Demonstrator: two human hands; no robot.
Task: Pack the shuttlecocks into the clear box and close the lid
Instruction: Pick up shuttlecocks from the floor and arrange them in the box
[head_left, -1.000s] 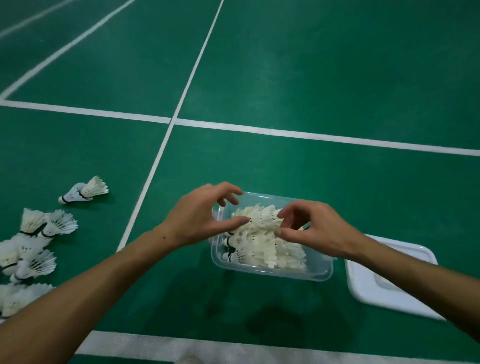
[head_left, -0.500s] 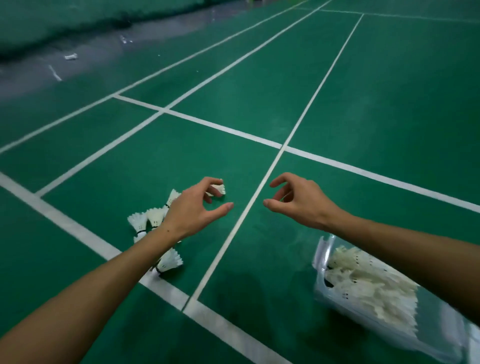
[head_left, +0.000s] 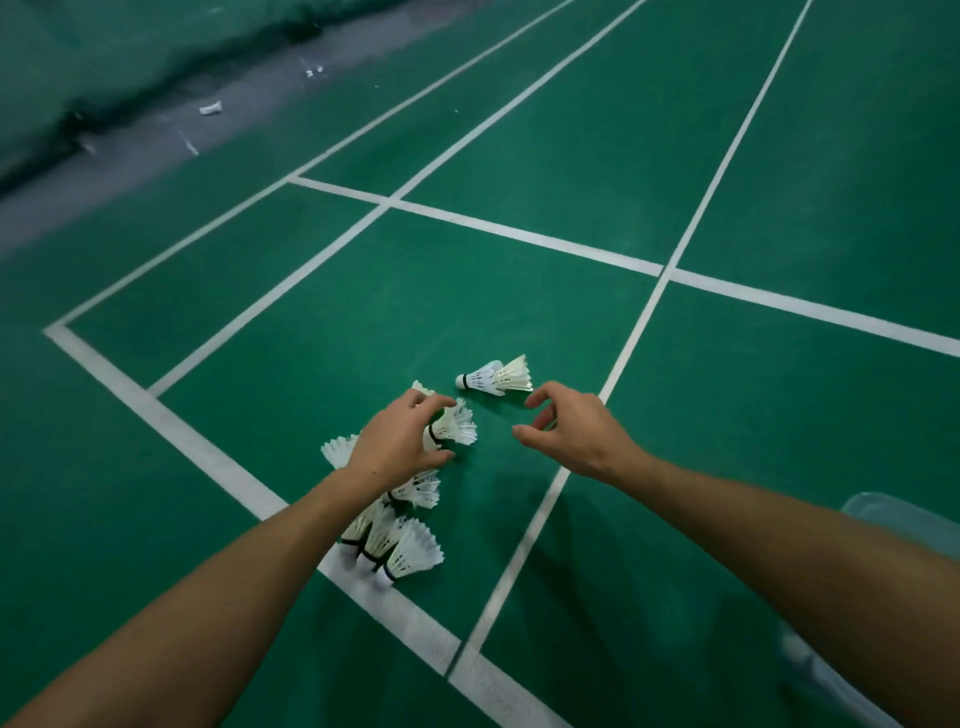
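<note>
left hand (head_left: 400, 444): our fingers are curled down over one shuttle (head_left: 453, 429), looks like touching it, can't tell if it's really gripped
right hand (head_left: 574, 434): empty, fingers loosely spread, hovering above the floor (head_left: 467, 291)
lone shuttle (head_left: 496, 376): lying on its side just beyond both hands
pile (head_left: 392, 540): more of them bunched under our left wrist, partly on a white line (head_left: 208, 452)
box (head_left: 893, 519): clear, only a corner peeking past our right forearm, well apart from the pile

White court lines (head_left: 524, 241) cross the green floor (head_left: 779, 156); small, possibly litter, white scraps (head_left: 211, 108) lie far off.
</note>
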